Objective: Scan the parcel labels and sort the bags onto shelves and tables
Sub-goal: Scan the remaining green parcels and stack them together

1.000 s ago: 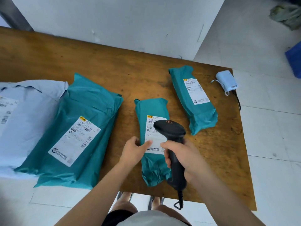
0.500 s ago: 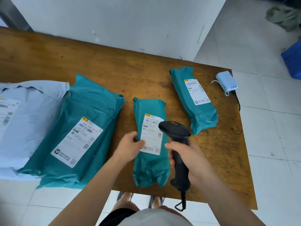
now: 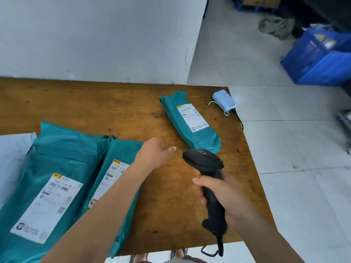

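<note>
At the far left a pale grey mailer bag (image 3: 13,154) is lying on the wooden table (image 3: 95,103), touching a large teal parcel bag (image 3: 62,158); I can't tell which overlaps which. The big one is lying flat with its white label (image 3: 47,207) facing up, presumably so the barcode can be read without turning it. A medium teal bag (image 3: 123,154) is lying against its right edge, label up too, partly hidden by the person's left forearm. The three look grouped as one pile, though I can't say why.

The left hand (image 3: 154,154) is hovering over bare wood, fingers loosely stretched and holding nothing. It is pointing toward the slim teal bag (image 3: 191,128), which is lying apart further back, label up. My guess is that it is going for that one, to drag it nearer or steady it.

To the right, the right hand (image 3: 226,196) is wrapping its fingers firmly round the handle of a black barcode scanner (image 3: 204,162). The scanner's head is angling down near the slim bag's closest end, ready to read, and its cable is dangling off the near edge. At the back corner a small pale blue device (image 3: 224,100) is sitting with a cord running off the table. Beyond, a blue crate (image 3: 319,59) is standing on the floor.
</note>
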The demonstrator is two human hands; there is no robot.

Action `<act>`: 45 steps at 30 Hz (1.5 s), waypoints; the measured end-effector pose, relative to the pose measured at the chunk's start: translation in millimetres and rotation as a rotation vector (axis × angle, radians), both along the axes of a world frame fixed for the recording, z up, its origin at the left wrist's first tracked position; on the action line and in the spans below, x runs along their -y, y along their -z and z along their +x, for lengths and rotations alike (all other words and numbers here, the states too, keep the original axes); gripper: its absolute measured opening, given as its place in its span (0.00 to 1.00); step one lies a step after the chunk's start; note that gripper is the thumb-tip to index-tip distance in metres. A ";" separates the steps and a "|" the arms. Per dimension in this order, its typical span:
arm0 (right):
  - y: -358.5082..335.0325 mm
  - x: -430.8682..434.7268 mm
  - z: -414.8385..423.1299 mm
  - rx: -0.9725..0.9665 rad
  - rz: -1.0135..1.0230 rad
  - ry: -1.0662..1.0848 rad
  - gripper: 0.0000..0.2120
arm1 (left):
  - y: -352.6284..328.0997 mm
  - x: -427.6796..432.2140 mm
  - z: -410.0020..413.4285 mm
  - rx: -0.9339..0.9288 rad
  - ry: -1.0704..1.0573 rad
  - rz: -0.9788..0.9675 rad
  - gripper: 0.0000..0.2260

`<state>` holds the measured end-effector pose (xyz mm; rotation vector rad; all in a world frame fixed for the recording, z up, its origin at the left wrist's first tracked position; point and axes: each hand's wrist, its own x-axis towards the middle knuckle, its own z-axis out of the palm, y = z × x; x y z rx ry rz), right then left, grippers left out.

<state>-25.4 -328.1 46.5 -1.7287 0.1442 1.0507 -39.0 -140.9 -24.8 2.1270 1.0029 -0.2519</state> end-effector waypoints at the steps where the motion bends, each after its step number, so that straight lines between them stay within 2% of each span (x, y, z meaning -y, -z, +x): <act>1: -4.5 6.1 6.5 0.011 0.003 0.029 0.07 | 15.9 5.9 22.5 0.046 -0.088 -0.164 0.21; 3: -11.1 18.1 20.9 0.022 0.011 0.094 0.07 | 41.3 17.2 62.0 0.091 -0.327 -0.456 0.28; 5: -17.4 30.3 33.9 0.043 0.005 0.113 0.07 | 60.0 22.6 88.2 0.114 -0.456 -0.579 0.38; 6: -20.5 35.9 39.1 0.067 0.005 0.100 0.08 | 70.4 21.9 98.6 0.126 -0.489 -0.589 0.38; 9: -25.3 51.7 47.0 0.110 0.007 0.091 0.09 | 87.5 22.1 119.0 0.176 -0.517 -0.528 0.30; 11: -22.6 61.4 49.0 0.111 -0.012 0.108 0.09 | 90.2 26.3 126.0 0.285 -0.511 -0.502 0.19; 13: -17.7 67.1 49.9 0.106 -0.019 0.115 0.10 | 84.0 32.3 121.7 0.388 -0.514 -0.513 0.12; 17: -11.7 62.3 48.3 0.065 0.010 0.118 0.09 | 66.9 39.0 69.9 0.510 -0.539 -0.648 0.06; 19: -7.9 53.3 45.5 0.040 0.045 0.089 0.09 | 61.6 44.4 25.7 0.523 -0.523 -0.669 0.08; 22: 2.8 37.2 35.9 0.007 0.072 -0.006 0.10 | 68.5 62.4 -41.6 0.497 -0.458 -0.611 0.11; 24: 12.3 25.9 26.3 -0.034 0.045 -0.064 0.10 | 81.7 74.0 -73.6 0.415 -0.400 -0.563 0.11; 27: 26.9 13.9 11.6 -0.064 -0.012 -0.128 0.10 | 95.3 74.6 -97.3 0.326 -0.401 -0.511 0.04; 30: 34.1 5.8 1.9 -0.056 -0.039 -0.156 0.10 | 103.3 63.0 -106.1 0.275 -0.472 -0.463 0.21; 33: 34.1 -1.4 -2.3 -0.061 -0.064 -0.144 0.08 | 103.8 56.8 -108.2 0.249 -0.488 -0.437 0.23; 38: 31.5 -9.1 -6.6 -0.040 -0.079 -0.169 0.06 | 90.9 61.8 -104.9 0.248 -0.384 -0.426 0.28; 39: 31.5 -10.2 -6.9 -0.045 -0.080 -0.166 0.05 | 91.5 63.0 -104.3 0.244 -0.372 -0.434 0.28; 43: 32.3 -10.9 -7.8 -0.057 -0.093 -0.170 0.06 | 90.8 70.1 -100.6 0.232 -0.328 -0.431 0.15; 45: 33.0 -10.2 -8.4 -0.056 -0.092 -0.179 0.06 | 90.4 71.5 -100.1 0.234 -0.314 -0.415 0.14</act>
